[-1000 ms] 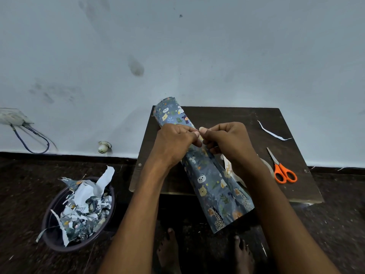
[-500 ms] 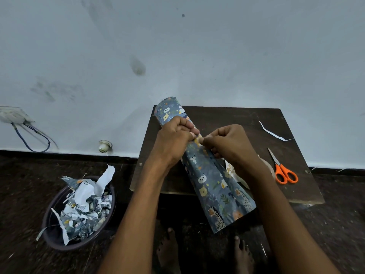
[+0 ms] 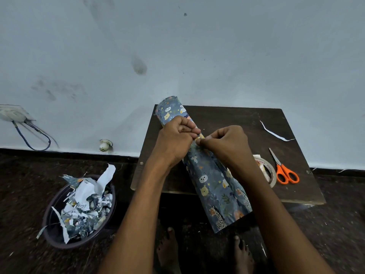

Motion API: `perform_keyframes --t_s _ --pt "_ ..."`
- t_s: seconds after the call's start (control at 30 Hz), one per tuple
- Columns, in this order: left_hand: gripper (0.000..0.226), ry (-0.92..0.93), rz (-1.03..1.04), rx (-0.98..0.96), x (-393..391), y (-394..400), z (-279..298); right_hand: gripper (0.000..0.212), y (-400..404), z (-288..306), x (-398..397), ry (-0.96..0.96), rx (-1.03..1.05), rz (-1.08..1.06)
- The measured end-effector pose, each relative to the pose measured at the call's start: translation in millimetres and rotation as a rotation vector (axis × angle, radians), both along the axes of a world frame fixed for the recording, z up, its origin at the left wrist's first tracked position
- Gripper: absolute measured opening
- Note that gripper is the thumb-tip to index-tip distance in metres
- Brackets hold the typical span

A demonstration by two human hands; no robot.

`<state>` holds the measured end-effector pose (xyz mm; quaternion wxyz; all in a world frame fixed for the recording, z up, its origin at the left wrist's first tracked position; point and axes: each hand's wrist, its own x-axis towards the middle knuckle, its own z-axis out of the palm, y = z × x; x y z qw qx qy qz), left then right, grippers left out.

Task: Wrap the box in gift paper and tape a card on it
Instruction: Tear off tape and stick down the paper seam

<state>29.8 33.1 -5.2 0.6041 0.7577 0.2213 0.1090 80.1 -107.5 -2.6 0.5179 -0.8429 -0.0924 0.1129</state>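
One dark wooden table (image 3: 237, 123) carries one tube of animal-print gift paper (image 3: 213, 184), its near end hanging past the table's edge; any box inside is hidden. One bin of paper scraps (image 3: 79, 210) stands on the floor. Left hand (image 3: 175, 141) curls round the wrap; right hand (image 3: 225, 143) pinches its seam. One tape roll (image 3: 268, 171), half hidden, lies beside one pair of orange scissors (image 3: 284, 171).

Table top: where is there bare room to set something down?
Bare wood on the table lies behind the right hand, between the wrapped parcel and the paper strip. The near right corner is crowded: tape roll, scissors. The left hand covers the left edge.
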Motion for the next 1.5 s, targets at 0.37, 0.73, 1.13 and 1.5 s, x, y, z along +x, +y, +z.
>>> perform_keyframes --t_s 0.37,0.73,1.13,1.5 --pt "0.034 -0.014 0.005 -0.025 1.8 -0.2 -2.6 0.022 2.8 -2.1 -1.3 0.025 -0.003 -0.018" --pt "0.037 -0.041 -0.015 0.009 1.7 0.8 -6.7 0.025 7.9 -3.4 -3.2 -0.03 -0.074 -0.059" --pt "0.04 -0.069 -0.046 -0.022 3.8 1.2 -10.2 0.029 6.8 3.7 1.4 0.086 -0.126 -0.089" --pt "0.039 -0.071 -0.079 -0.092 1.0 -0.4 -7.5 0.021 6.8 2.0 5.1 0.105 -0.128 -0.083"
